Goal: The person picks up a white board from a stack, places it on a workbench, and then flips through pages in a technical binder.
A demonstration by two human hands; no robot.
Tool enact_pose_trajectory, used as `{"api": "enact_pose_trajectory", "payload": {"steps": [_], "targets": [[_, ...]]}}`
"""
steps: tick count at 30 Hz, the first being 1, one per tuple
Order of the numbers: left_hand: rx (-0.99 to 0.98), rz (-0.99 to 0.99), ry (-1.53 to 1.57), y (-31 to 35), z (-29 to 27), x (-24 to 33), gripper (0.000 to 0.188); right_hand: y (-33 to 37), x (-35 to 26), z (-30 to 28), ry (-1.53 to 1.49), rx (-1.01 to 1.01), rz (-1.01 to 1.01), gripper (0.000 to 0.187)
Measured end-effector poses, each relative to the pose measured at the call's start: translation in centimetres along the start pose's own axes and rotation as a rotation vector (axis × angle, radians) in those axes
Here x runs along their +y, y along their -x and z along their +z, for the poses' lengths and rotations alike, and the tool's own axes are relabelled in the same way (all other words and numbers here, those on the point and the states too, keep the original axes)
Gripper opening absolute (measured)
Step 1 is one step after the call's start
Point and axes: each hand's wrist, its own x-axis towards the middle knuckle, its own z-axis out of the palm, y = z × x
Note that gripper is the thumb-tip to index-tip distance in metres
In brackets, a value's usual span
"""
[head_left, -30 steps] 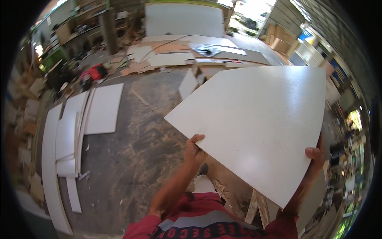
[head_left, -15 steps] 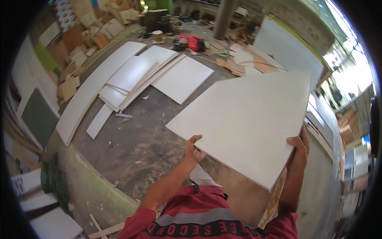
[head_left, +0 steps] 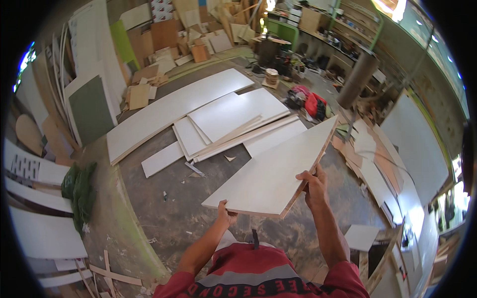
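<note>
A large flat white board (head_left: 271, 174) hangs in the air before me, tilted, with its raw brown edge on the right side. My left hand (head_left: 227, 212) grips its near left edge, thumb on top. On the right edge, my right hand (head_left: 314, 184) is closed with the thumb over the top face. The fingers of both hands go partly out of sight under the board. Beyond it, several white panels (head_left: 223, 116) lie stacked on the floor, and a long white panel (head_left: 174, 114) lies along their left side.
Offcuts and sheets lean against the far wall, among them a dark green panel (head_left: 92, 109). A red and black bundle (head_left: 315, 105) lies near a brown post (head_left: 357, 82). Scrap sheets (head_left: 370, 154) cover the floor at right. A dark green plastic heap (head_left: 79, 193) sits at left.
My view has turned left, and the board has swung with me toward the stacked panels. It now looks more tilted. Both hands keep their hold.
</note>
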Motion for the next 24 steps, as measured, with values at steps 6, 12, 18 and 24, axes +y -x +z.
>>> {"api": "enact_pose_trajectory", "payload": {"steps": [6,12,18,24], "targets": [[0.092,-0.057,0.093,-10.4,2.1,7.6,0.044,-15.0,3.4,9.6,0.049,-0.15,0.101,0.045],[0.268,-0.098,-0.642,-16.2,11.3,18.2,0.073,-32.3,6.5,20.3,0.095,-0.077,0.111,0.025],[0.405,0.575,-0.841,-19.0,10.3,29.4,0.07,-47.4,8.4,30.9,0.114,-0.093,0.133,0.017],[0.457,0.686,-0.199,-14.0,-5.4,32.4,0.052,-61.1,12.6,38.9,0.101,-0.322,0.099,0.027]]}}
